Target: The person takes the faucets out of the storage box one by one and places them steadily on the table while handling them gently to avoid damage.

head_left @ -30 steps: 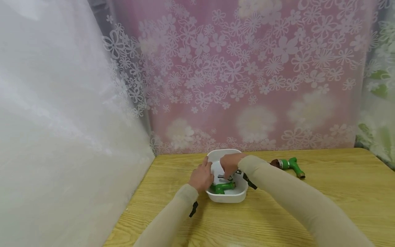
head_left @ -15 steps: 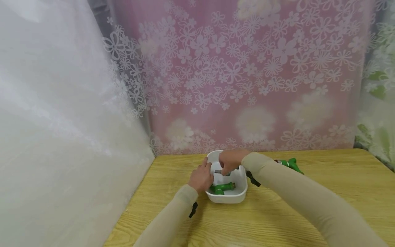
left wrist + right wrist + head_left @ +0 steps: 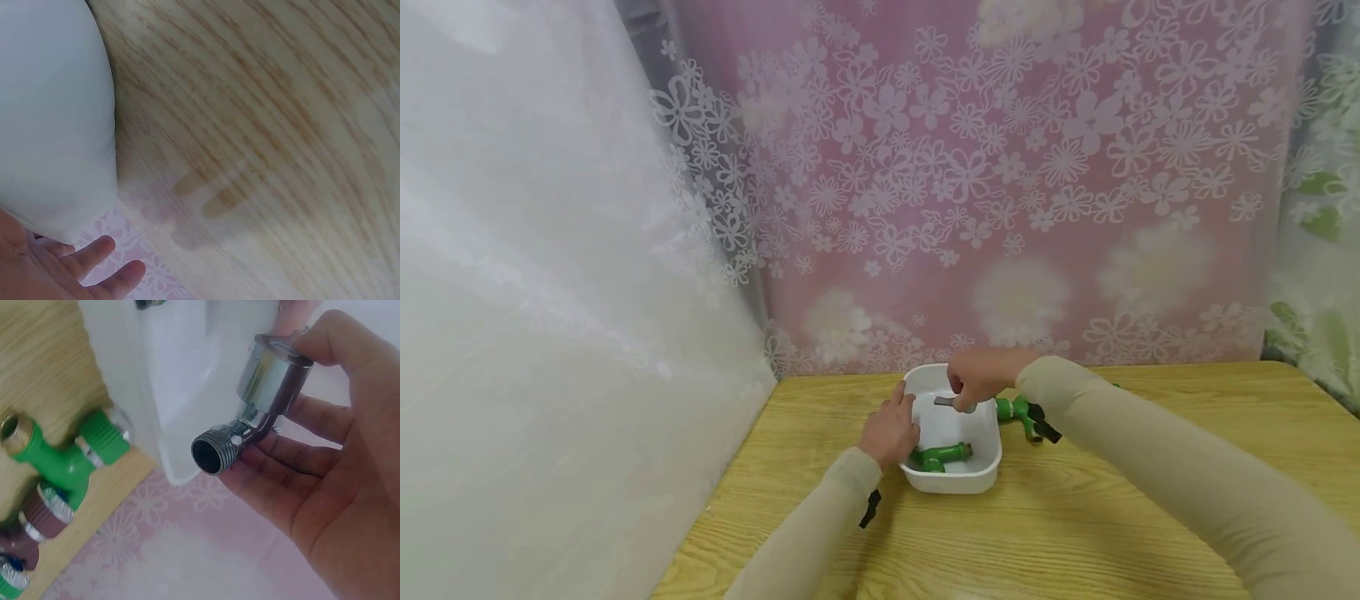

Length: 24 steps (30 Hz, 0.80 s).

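- White plastic sheet (image 3: 550,333): far left, slopes down to the edge of the wood-grain table (image 3: 1075,517).
- Pink curtain (image 3: 1000,167), white flower print: hangs across the back, right behind the table.
- Left hand (image 3: 889,427): beige sleeve (image 3: 805,525), black strap (image 3: 870,508) at the wrist. Rests on the left rim of the white basin (image 3: 955,483). Fingers fairly straight, two tips sticking out past the wall. Can't tell from here if it's pinching the rim.
- White basin: upright on the table, toward the back edge, long sides running away from the person.
- Green tap (image 3: 949,452): lying in the near end of the basin, brass-coloured end pointing right.
- Chrome fitting (image 3: 269,381): in the right hand, over the far right part of the basin. Open threaded end, wider round body, flat grey end pointing left. Exact height above the floor unclear.
- Right hand (image 3: 988,372): gripping the chrome fitting, thumb on the wide end, fingers curled underneath.
- Second green tap (image 3: 62,469): on the table just right of the basin, brass thread at one end.
- Maroon fitting (image 3: 47,515): up against that tap; can't tell if joined. More green (image 3: 11,581) beyond it, cut off.
- Leaf-print curtain (image 3: 1322,217): far right.
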{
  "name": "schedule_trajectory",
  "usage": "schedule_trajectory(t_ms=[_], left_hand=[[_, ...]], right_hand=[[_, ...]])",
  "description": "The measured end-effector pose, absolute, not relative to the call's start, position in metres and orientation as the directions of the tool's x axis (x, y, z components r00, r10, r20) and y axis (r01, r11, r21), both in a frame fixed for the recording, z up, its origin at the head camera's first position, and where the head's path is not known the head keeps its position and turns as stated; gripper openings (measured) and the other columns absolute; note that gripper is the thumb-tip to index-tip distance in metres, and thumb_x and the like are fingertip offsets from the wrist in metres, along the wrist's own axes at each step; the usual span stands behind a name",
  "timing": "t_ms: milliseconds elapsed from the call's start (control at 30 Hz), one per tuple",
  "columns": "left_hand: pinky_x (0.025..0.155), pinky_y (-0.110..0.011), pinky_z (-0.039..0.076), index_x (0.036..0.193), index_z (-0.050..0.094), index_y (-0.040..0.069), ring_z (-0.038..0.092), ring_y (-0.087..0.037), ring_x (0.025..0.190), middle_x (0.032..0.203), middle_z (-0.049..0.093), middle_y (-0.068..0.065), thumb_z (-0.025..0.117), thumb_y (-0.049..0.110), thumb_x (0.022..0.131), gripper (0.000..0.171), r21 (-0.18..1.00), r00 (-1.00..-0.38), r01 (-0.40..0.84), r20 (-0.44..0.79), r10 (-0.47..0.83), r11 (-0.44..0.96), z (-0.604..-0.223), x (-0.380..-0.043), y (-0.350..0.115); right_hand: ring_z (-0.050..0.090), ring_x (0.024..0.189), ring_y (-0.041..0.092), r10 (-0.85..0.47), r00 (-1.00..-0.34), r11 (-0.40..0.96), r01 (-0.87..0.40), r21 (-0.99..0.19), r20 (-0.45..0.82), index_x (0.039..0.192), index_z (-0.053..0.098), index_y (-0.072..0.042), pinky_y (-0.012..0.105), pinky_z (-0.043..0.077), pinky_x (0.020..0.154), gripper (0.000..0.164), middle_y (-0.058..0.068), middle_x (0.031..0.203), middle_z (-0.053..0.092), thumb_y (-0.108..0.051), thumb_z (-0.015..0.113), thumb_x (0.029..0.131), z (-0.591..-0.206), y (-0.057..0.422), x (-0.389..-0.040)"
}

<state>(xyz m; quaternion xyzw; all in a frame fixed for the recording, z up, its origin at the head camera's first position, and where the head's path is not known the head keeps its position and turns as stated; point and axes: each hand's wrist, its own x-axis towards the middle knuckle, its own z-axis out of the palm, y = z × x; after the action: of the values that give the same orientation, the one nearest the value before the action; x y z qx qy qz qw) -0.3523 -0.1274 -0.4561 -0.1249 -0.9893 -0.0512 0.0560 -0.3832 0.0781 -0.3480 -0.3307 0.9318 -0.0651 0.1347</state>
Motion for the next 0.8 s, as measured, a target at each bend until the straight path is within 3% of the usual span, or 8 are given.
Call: schedule_trajectory(t_ms=[333, 533, 633, 700, 800], left_hand=[[0.096, -0.053, 0.053, 0.147, 0.046, 0.005, 0.056, -0.033, 0.128, 0.166, 0.026, -0.012, 0.053, 0.023, 0.099, 0.051, 0.105, -0.963, 0.257, 0.115, 0.245, 0.961, -0.454, -0.353, -0.125], [0.098, -0.052, 0.052, 0.148, 0.045, 0.006, 0.054, -0.032, 0.131, 0.167, 0.024, -0.012, 0.052, 0.023, 0.1, 0.052, 0.121, -0.966, 0.247, 0.108, 0.235, 0.962, -0.455, -0.354, -0.125], [0.099, -0.052, 0.051, 0.149, 0.044, 0.007, 0.053, -0.032, 0.133, 0.167, 0.023, -0.012, 0.051, 0.024, 0.101, 0.052, 0.121, -0.968, 0.242, 0.103, 0.23, 0.963, -0.455, -0.353, -0.125], [0.1, -0.053, 0.051, 0.149, 0.045, 0.007, 0.053, -0.033, 0.133, 0.167, 0.023, -0.012, 0.052, 0.024, 0.101, 0.051, 0.13, -0.967, 0.245, 0.108, 0.232, 0.961, -0.454, -0.352, -0.126], [0.099, -0.053, 0.051, 0.148, 0.046, 0.006, 0.052, -0.033, 0.133, 0.166, 0.024, -0.014, 0.052, 0.023, 0.1, 0.051, 0.132, -0.966, 0.25, 0.108, 0.236, 0.959, -0.456, -0.348, -0.128]], right_hand=[[0.051, 0.062, 0.011, -0.667, -0.729, 0.743, -0.637, -0.206, -0.151, 0.084, 0.07, -0.016, 0.027, 0.043, 0.057, 0.012, -0.005, 0.073, 0.062, -0.027, 0.072, 0.088, -0.338, 0.126, -0.382], [0.031, 0.046, 0.008, -0.661, -0.736, 0.746, -0.622, -0.239, -0.148, 0.059, 0.055, -0.022, 0.025, 0.029, 0.048, 0.035, -0.009, 0.051, 0.039, -0.024, 0.069, 0.091, -0.338, 0.16, -0.382], [0.024, 0.045, 0.008, -0.642, -0.751, 0.758, -0.59, -0.277, -0.158, 0.056, 0.045, -0.023, 0.025, 0.025, 0.047, 0.043, -0.009, 0.049, 0.029, -0.022, 0.067, 0.093, -0.339, 0.178, -0.382], [0.021, 0.045, 0.009, -0.622, -0.767, 0.771, -0.564, -0.294, -0.159, 0.055, 0.043, -0.022, 0.025, 0.024, 0.047, 0.044, -0.009, 0.048, 0.027, -0.021, 0.065, 0.093, -0.342, 0.19, -0.382], [0.025, 0.043, 0.008, -0.608, -0.783, 0.776, -0.549, -0.311, -0.135, 0.055, 0.054, -0.019, 0.025, 0.026, 0.046, 0.04, -0.009, 0.047, 0.034, -0.021, 0.065, 0.093, -0.349, 0.209, -0.385]])
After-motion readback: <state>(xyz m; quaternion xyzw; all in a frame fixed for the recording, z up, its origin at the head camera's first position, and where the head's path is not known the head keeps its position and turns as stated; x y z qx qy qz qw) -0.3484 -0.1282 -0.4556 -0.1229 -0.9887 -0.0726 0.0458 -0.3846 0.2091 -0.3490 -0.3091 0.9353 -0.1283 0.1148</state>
